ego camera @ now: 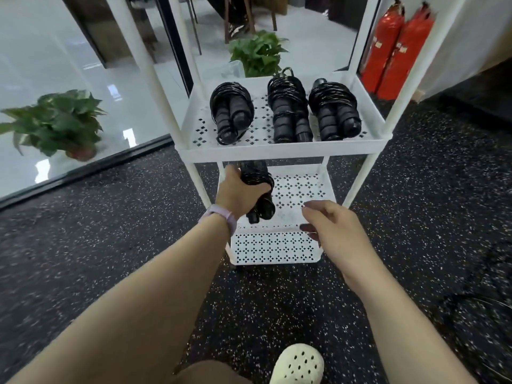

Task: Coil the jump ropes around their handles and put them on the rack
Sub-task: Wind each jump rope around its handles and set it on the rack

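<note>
Fingers of the left hand (237,193) are wrapped tight around a coiled jump rope (257,189), black cord wound round its two black handles, and from my remote seat that grip looks solid. The bundle sits just over the middle shelf (302,187) of the white rack (285,149), tucked under the front lip of the top shelf (263,134), handle ends pointing back toward me. I can't tell if it's actually touching the shelf surface or hanging just above it. There's a pale purple wristband (221,217) on that wrist.

The right hand (332,225) is beside it, off to the right, fingers loosely curled and holding nothing, floating in front of the middle shelf's front edge. It's near the bundle but not touching it.

Up on the top shelf there are three more wound ropes lying side by side: left bundle (231,112), middle bundle (288,109), right bundle (335,109). All have handles pointing toward the front, and the middle and right ones are nearly touching. The bottom shelf (274,249) shows below the hands.

Around the rack: speckled black rubber floor (110,231), a potted green plant (55,123) behind glass on the left, another plant (257,54) behind the rack, two red fire extinguishers (396,51) at the right, and a white perforated clog (297,365) at the bottom edge.
</note>
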Demonstrator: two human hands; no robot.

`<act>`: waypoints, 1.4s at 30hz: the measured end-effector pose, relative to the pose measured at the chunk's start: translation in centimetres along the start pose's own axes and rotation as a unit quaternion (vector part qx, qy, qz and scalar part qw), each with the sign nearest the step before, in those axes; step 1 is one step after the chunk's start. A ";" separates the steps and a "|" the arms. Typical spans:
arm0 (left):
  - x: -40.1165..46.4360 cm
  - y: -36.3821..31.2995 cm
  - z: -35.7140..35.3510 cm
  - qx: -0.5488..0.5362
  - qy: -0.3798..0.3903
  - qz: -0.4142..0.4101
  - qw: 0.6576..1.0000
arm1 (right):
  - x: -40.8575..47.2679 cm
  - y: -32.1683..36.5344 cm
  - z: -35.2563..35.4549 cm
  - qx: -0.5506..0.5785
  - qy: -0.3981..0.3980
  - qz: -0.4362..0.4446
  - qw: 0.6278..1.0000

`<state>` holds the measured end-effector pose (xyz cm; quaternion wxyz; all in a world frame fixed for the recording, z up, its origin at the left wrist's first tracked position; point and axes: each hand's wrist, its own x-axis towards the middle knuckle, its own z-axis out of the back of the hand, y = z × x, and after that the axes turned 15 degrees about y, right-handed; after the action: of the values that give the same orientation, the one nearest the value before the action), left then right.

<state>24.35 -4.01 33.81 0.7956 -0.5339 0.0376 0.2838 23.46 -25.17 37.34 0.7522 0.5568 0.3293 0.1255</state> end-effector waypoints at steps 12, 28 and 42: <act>6.5 4.9 -0.2 -0.041 0.009 0.117 0.992 | 1.1 -0.9 0.9 -0.026 -0.009 0.000 1.000; 2.6 2.6 -1.3 0.340 0.003 0.072 0.938 | -1.8 -1.0 3.2 -0.123 -0.004 0.004 0.992; -13.5 -8.1 -16.0 0.351 0.226 -0.191 0.889 | -16.8 -4.7 15.5 -0.252 -0.096 -0.020 0.963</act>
<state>20.92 -25.65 38.57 0.9398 -0.2666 0.2110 -0.0334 19.83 -47.87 41.48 0.8988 0.3517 0.2239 0.1353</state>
